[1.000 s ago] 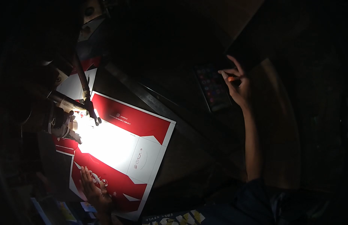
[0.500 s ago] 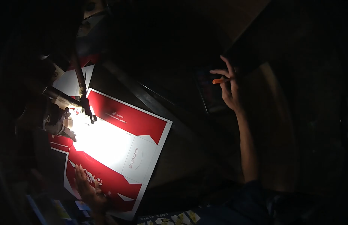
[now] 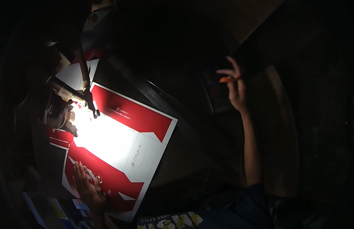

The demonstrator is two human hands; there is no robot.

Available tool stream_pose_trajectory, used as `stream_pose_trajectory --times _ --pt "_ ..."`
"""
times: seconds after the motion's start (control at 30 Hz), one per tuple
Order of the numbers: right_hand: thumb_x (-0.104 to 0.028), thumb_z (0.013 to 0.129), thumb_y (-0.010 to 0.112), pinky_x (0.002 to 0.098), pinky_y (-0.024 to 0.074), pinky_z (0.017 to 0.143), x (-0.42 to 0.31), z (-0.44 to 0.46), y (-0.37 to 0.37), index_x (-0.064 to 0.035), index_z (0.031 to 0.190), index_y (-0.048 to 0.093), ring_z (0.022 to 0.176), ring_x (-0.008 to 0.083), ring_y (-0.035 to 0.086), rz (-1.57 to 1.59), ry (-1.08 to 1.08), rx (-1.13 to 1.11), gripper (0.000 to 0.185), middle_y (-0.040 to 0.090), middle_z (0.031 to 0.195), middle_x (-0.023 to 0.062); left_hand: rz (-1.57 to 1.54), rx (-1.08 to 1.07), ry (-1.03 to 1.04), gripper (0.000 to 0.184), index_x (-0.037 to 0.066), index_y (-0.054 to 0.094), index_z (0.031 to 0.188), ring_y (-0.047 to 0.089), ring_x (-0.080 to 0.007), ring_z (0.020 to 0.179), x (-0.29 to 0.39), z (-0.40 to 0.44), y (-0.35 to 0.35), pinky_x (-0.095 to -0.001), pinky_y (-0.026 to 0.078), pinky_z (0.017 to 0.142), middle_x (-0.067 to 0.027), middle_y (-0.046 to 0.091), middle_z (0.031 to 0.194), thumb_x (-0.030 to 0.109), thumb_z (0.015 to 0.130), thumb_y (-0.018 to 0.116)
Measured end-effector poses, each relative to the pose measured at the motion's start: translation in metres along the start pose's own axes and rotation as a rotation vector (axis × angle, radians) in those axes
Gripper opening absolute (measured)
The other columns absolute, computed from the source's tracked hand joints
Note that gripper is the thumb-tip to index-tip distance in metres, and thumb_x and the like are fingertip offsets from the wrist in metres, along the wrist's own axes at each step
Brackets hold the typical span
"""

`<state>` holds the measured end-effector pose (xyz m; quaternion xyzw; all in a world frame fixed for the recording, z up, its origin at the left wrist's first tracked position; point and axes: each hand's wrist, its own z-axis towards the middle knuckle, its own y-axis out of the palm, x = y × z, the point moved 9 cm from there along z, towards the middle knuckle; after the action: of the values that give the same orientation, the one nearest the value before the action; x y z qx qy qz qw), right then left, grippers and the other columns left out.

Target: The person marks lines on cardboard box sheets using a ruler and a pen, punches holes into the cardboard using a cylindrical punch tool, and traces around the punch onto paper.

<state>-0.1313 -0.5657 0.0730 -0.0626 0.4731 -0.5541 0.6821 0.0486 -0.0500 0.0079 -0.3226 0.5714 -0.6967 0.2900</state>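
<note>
My left hand (image 3: 86, 187) lies flat with its fingers stretched out on a red and white printed sheet (image 3: 156, 124), near its lower left edge. The sheet bears box-like panels, a white swirl pattern and small lettering. Raised at the right, my right hand (image 3: 236, 86) holds a small, slim orange thing (image 3: 225, 79) between its fingers, with other fingers extended. What kind of thing it is I cannot make out in the dim light. A dark flat rectangular thing (image 3: 212, 91) with a thin bright edge lies below that hand.
At the left, a dark machine (image 3: 57, 114) with metal rods (image 3: 85, 76) reaches over the sheet's lit end. Another printed sheet (image 3: 74, 74) lies behind it. A dark bar (image 3: 146, 89) runs diagonally past the sheet. Blue and yellow items (image 3: 51, 210) sit at the lower left.
The sheet appears slightly higher in view, and my left hand still lies on it. My right hand has turned a little, its fingers somewhat blurred, with the orange thing still held.
</note>
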Motion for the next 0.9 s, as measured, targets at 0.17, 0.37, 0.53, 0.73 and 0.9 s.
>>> stream_pose_trajectory --times 0.17,0.37,0.53,0.73,0.9 --pt "-0.012 0.096 0.065 0.0246 0.0517 0.077 -0.037 -0.032 -0.046 -0.0063 0.113 0.064 0.094 0.0099 0.063 0.045 0.251 0.18 0.018 0.067 0.104 0.0063 0.008 -0.053 0.013 0.065 0.0 0.028 0.154 0.024 -0.0346 0.151 -0.002 0.0 0.002 -0.0554 0.019 0.12 -0.0189 0.029 0.161 0.035 0.101 0.039" --pt "-0.018 0.087 0.079 0.0295 0.0549 0.076 -0.089 -0.116 -0.017 -0.0061 0.11 0.064 0.095 0.0203 0.065 -0.273 0.46 -0.088 0.03 0.062 0.102 0.0098 -0.011 -0.084 -0.002 0.065 0.001 0.026 0.155 0.022 -0.0355 0.151 0.004 0.005 -0.002 -0.0548 0.017 0.121 -0.0202 0.028 0.16 0.037 0.102 0.04" --pt "-0.034 0.086 0.078 0.0457 0.038 0.108 -0.06 -0.146 0.013 -0.0104 0.124 0.056 0.121 0.0259 0.053 -0.186 0.957 -0.099 0.05 0.055 0.12 0.0109 -0.113 -0.089 0.122 0.071 -0.002 0.025 0.154 0.02 -0.0359 0.151 0.007 0.009 0.004 -0.0541 0.015 0.121 -0.02 0.025 0.162 0.038 0.1 0.048" --pt "-0.019 0.099 0.064 0.0346 0.0461 0.086 -0.084 -0.129 -0.011 -0.0043 0.1 0.059 0.093 0.0181 0.058 -0.39 0.391 -0.025 0.016 0.058 0.093 0.0057 -0.381 -0.07 0.02 0.097 -0.002 0.023 0.155 0.022 -0.0359 0.151 0.004 0.016 0.002 -0.0552 0.012 0.122 -0.0226 0.024 0.161 0.046 0.087 0.071" --pt "-0.005 0.095 0.065 0.0276 0.0462 0.074 -0.122 -0.162 -0.024 0.0028 0.104 0.064 0.085 0.0139 0.057 -0.161 0.41 0.117 0.012 0.063 0.095 0.0075 -0.051 -0.034 0.058 0.111 -0.006 0.025 0.153 0.024 -0.0403 0.15 0.022 0.007 0.009 -0.055 0.009 0.122 -0.0279 0.025 0.16 0.071 0.082 0.062"
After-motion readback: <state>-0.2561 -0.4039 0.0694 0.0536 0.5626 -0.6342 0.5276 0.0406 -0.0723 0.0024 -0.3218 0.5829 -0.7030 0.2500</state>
